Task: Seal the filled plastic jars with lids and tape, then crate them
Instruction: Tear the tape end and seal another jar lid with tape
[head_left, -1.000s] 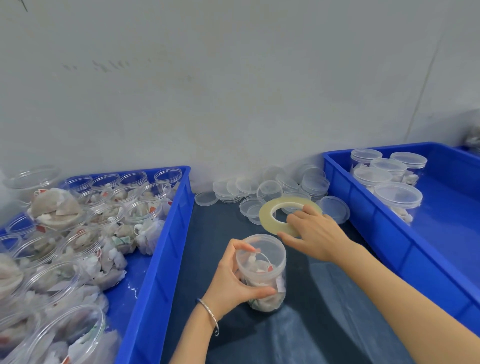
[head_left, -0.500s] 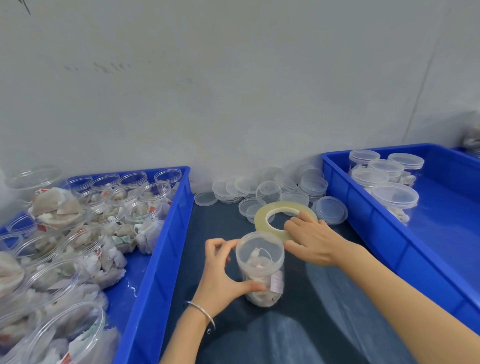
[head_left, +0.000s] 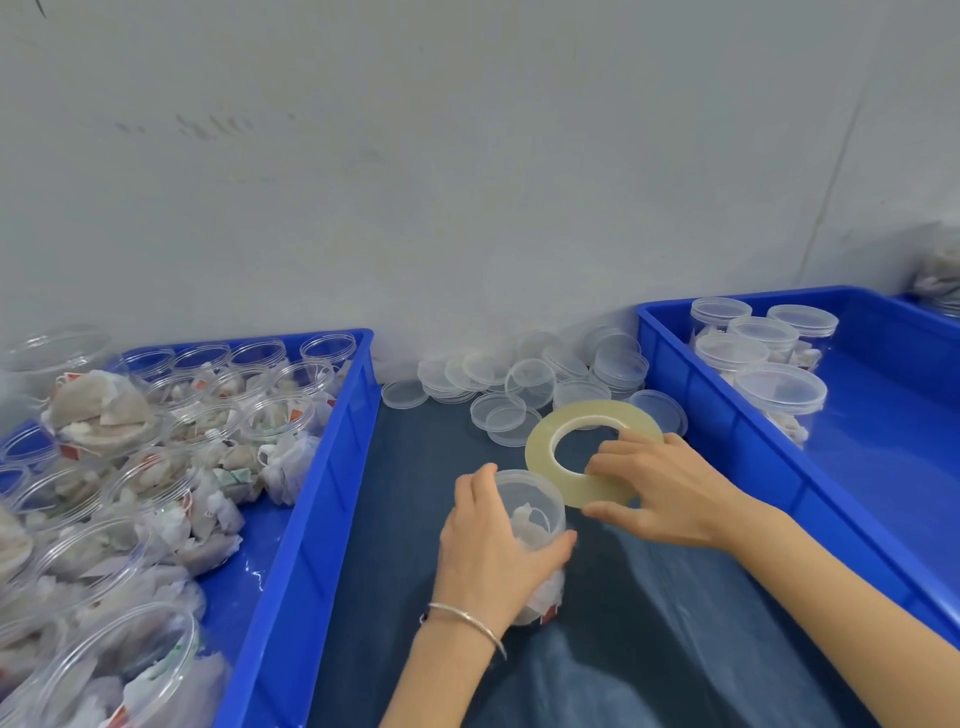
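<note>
Left hand (head_left: 493, 551) is wrapped around a clear plastic jar (head_left: 535, 525) standing upright on the dark blue work surface (head_left: 649, 649), fingers curled round its far side, thumb on the near-right wall. Jar holds whitish tea bags and has its clear lid on. Silver bangle (head_left: 470, 621) on that wrist. Right hand (head_left: 670, 493) pinches a roll of clear tape (head_left: 592, 452), fingers over the roll's near-right edge and into its core hole, thumb underneath; the roll is tilted up off the surface, its near edge just beside the jar's lid, right of my left grip. I can't tell if the tape end touches the jar. Just beyond the roll, a scatter of loose clear lids (head_left: 524, 384) lies against the white wall (head_left: 467, 182), some stacked. Left of my left grip, a blue crate (head_left: 306, 499) is packed with open jars of tea bags (head_left: 156, 452), some upright, some tipped on their sides, bags spilling out among them. Right of my right grip, a second blue crate (head_left: 737, 415) holds a cluster of lidded jars (head_left: 763, 358) in its far left corner, standing close together. At the far right edge another blue rim with more tea bags shows, too blurred to detail.
</note>
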